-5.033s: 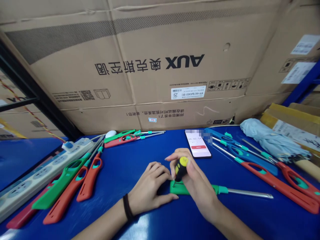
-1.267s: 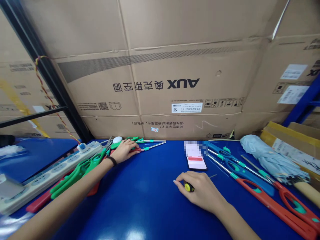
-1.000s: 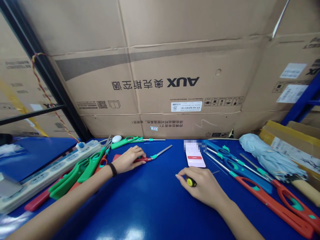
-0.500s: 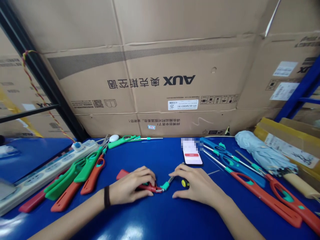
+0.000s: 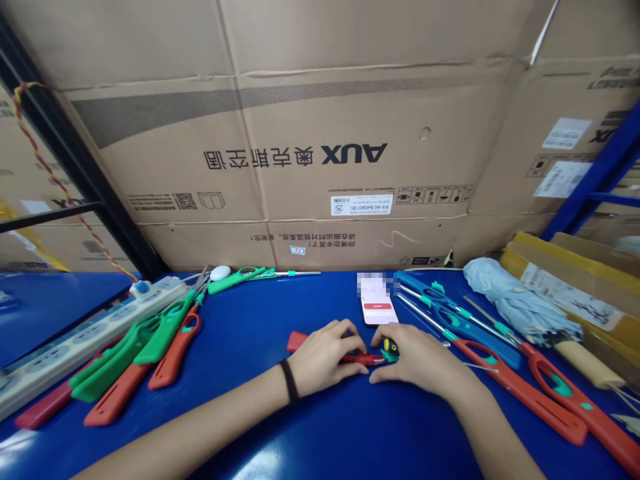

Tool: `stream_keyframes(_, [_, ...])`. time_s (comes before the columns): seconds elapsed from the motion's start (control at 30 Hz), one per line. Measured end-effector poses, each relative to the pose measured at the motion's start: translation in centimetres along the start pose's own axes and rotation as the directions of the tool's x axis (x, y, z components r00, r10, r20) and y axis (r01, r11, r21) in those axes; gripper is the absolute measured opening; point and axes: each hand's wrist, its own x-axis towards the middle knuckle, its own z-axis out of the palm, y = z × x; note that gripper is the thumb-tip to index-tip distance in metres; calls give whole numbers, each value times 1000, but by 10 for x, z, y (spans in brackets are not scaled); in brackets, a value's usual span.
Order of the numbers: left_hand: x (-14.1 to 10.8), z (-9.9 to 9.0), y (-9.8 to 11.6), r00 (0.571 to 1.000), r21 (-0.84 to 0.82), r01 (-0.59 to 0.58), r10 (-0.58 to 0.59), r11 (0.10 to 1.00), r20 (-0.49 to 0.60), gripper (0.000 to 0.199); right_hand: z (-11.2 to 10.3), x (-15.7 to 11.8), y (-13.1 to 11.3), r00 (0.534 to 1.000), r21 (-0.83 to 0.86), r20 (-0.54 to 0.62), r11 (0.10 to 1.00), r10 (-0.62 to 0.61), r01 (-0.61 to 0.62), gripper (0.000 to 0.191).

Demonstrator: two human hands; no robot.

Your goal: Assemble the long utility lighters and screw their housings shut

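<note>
My left hand (image 5: 327, 360) is closed around the red handle of a long-nosed gas lighter (image 5: 299, 341), just above the blue table. The handle's back end sticks out to the left. My right hand (image 5: 425, 360) is at the lighter's front, thumb and index finger beside its green collar (image 5: 389, 357); its nozzle is mostly hidden behind the fingers. A screwdriver (image 5: 392, 346) with a yellow and black handle sits in the right hand, its thin shaft poking out on the far side.
Red and green lighters (image 5: 175, 347) lie at the left beside a white power strip (image 5: 95, 333). Red and blue lighters (image 5: 520, 393) lie at the right, near a folded umbrella (image 5: 520, 300). A phone (image 5: 377, 310) lies behind my hands, before a large cardboard box (image 5: 300, 100).
My left hand has carried the red lighter to the right. My right hand, with the screwdriver, has moved slightly right and now meets the lighter's front end. The camera view has shifted a little.
</note>
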Motion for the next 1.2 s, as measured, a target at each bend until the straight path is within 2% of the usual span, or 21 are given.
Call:
stream_keyframes(0.13, [17, 3, 6, 999, 8, 41, -41, 999, -35, 39, 1, 2, 4, 1000, 6, -21, 1000, -1, 1, 46])
stream_keyframes(0.2, [11, -4, 2, 998, 23, 53, -52, 998, -41, 50, 1, 2, 4, 1000, 9, -26, 1000, -7, 7, 45])
stream_keyframes(0.3, [-12, -18, -9, 995, 72, 89, -86, 993, -50, 58, 2, 2, 3, 1000, -9, -23, 1000, -7, 6, 38])
stream_keyframes(0.47, [-51, -32, -29, 976, 71, 214, -211, 974, -53, 39, 4, 2, 1, 1000, -3, -4, 1000, -5, 5, 35])
stream_keyframes(0.53, [-58, -31, -34, 976, 21, 214, -213, 977, -44, 37, 5, 2, -1, 1000, 11, 13, 1000, -3, 2, 37])
stream_keyframes(0.63, [-61, -29, -38, 987, -64, 156, -158, 986, -23, 37, 7, 2, -3, 1000, 20, 15, 1000, -19, 19, 38])
stream_keyframes(0.77, [-62, -28, -40, 988, -112, 138, -145, 984, -59, 36, 9, 5, -3, 998, 42, -13, 997, -66, 66, 32])
stream_keyframes(0.97, [-63, -25, -41, 988, -130, 113, -125, 985, -93, 22, 9, 6, -3, 996, 79, -22, 993, -82, 84, 29])
stream_keyframes(1.07, [-62, -22, -45, 979, -112, 137, -152, 984, -135, 23, 8, 5, -4, 997, 83, -25, 993, -78, 80, 31])
stream_keyframes(1.2, [-60, -19, -52, 957, -78, 205, -217, 976, -192, 29, 8, 7, -3, 991, 65, -104, 993, -86, 94, 34])
